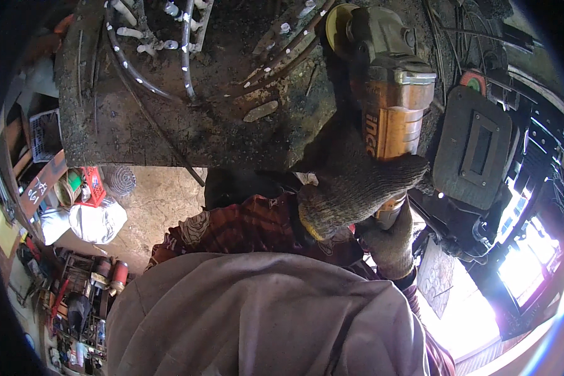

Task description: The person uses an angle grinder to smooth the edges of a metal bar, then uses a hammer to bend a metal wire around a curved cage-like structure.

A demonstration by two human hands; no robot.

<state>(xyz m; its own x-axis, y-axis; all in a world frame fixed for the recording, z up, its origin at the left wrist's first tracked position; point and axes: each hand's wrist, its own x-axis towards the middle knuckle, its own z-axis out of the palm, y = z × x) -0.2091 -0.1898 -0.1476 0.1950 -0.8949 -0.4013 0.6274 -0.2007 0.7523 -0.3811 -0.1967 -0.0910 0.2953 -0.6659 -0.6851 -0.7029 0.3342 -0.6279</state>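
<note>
An orange and dark angle grinder [400,122] points away from me at the right of the workbench, its pale yellowish disc [339,32] showing at the far end. My left hand [360,191], in a dirty knitted glove, is closed across the middle of the grinder's body. Lower down, my gloved right hand [391,247] wraps round the rear end of the tool; part of its fingers is hidden. Left of the grinder lie curved dark metal rods [187,53] with white marks. A small flat oblong piece [261,111] rests on the dirty bench top [219,141].
A dark welding mask [476,147] with a rectangular window sits right of the grinder, below a red and green disc [473,81]. Thin rods [442,50] lie at the far right. On the floor at left are a red crate [94,186], a white sack [98,219] and cluttered tools [78,307].
</note>
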